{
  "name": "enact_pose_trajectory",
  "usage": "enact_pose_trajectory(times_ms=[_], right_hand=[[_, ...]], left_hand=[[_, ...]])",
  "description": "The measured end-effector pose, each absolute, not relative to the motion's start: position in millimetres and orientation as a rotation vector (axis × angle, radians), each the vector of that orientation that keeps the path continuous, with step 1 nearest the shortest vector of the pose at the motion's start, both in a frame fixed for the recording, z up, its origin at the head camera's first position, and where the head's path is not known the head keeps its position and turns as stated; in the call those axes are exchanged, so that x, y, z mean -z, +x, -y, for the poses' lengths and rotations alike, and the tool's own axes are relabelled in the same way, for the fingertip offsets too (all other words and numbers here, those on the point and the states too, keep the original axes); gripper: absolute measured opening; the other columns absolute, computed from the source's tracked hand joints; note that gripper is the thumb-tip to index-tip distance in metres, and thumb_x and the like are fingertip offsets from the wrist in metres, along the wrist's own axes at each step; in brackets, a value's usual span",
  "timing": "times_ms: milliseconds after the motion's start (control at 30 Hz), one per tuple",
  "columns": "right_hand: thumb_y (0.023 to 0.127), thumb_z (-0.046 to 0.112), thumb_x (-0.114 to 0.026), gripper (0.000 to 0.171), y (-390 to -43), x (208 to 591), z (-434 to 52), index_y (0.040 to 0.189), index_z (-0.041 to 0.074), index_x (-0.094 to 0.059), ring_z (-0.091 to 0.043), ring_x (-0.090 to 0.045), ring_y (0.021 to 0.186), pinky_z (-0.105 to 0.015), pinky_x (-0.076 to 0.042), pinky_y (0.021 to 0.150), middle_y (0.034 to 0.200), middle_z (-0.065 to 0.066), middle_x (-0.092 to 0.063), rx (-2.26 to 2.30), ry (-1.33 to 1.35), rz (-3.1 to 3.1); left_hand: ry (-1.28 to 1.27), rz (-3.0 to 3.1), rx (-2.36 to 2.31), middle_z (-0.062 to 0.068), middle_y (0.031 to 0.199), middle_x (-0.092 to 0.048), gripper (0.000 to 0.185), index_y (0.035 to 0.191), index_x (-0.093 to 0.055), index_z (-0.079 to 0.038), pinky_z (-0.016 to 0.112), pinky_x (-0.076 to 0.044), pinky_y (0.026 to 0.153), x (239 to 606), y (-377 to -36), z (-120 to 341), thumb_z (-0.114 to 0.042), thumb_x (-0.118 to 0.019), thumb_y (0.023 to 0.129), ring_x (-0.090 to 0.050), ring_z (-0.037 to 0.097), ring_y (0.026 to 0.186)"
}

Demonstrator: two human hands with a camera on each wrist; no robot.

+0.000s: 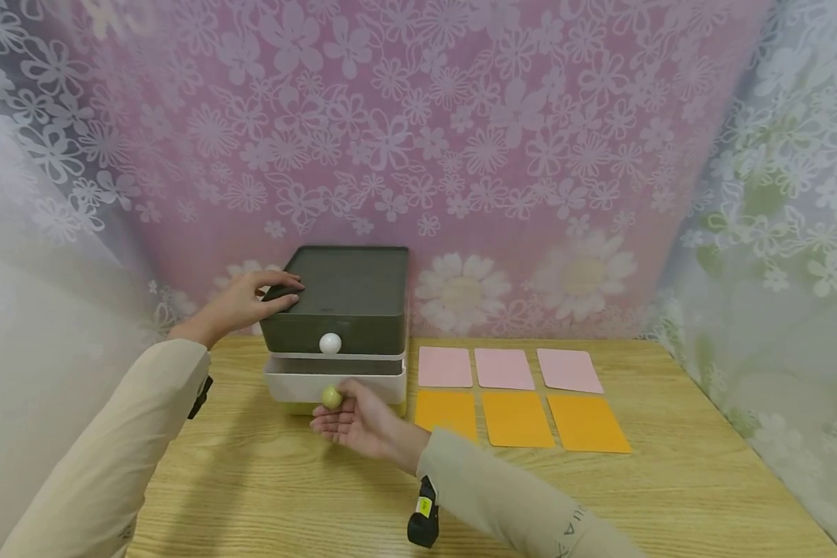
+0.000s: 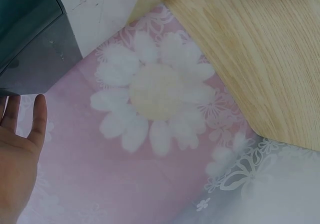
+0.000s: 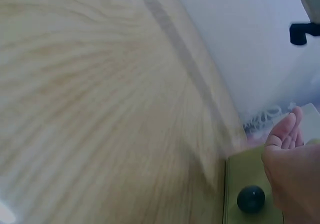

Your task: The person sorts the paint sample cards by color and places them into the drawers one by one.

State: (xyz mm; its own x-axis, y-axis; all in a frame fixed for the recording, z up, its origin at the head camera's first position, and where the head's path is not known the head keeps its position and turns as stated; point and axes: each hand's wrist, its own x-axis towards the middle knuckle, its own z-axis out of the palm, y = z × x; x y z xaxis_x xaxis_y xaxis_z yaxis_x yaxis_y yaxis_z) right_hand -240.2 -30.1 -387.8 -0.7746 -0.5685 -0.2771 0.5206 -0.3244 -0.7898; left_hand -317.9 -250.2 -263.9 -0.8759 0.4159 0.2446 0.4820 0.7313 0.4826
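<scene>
White middle drawer (image 1: 286, 387) part-opened, full extension apparently outstanding; top drawer (image 1: 291, 334) closed. Right hand (image 1: 359, 426) pinches olive knob (image 1: 331, 397); left hand (image 1: 249, 298) rests relaxed on cabinet top (image 1: 352, 279).

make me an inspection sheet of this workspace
surface: light wood-grain table
job's things: boxy, plastic-looking drawer unit, dark grey-green on top; whitish middle drawer partly out, round yellow-green knob on its front; yellow-green bottom drawer with dark round knob
clutter: three squarish pink cards, three squarish orange cards in front of them, right of the unit
hands: left hand rests on the unit's top left edge; right hand at the yellow-green knob, grip unclear
cables: nothing seen
surroundings: pink-purple floral backdrop; pale floral hangings at both sides
</scene>
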Motion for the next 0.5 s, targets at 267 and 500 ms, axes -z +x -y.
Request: enact_pose_trajectory(times_ms=[267, 500], right_hand=[[0.089, 0.031, -0.042, 0.037, -210, 387, 26, 0.088, -0.001, -0.06, -0.016, -0.061, 0.077, -0.025, -0.047, 0.077, 0.08, -0.007, -0.063, 2.033, -0.139, -1.268], [0.089, 0.032, -0.041, 0.035, -199, 388, 24, 0.086, 0.002, -0.06, -0.015, -0.061, 0.076, -0.024, -0.048, 0.075, 0.078, -0.005, -0.064, 2.029, -0.161, -1.265]], left_hand=[[-0.734, 2.788, 0.838, 0.016, 0.134, -0.048, 0.033, 0.119, -0.06, -0.01, 0.059, -0.034, 0.095, 264, -317, 250, -0.029, -0.055, 0.092, -0.04, 0.035, 0.125], [-0.727, 2.787, 0.837, 0.015, 0.134, -0.048, 0.032, 0.118, -0.06, -0.01, 0.058, -0.035, 0.094, 264, -316, 249, -0.028, -0.055, 0.092, -0.04, 0.035, 0.124]])
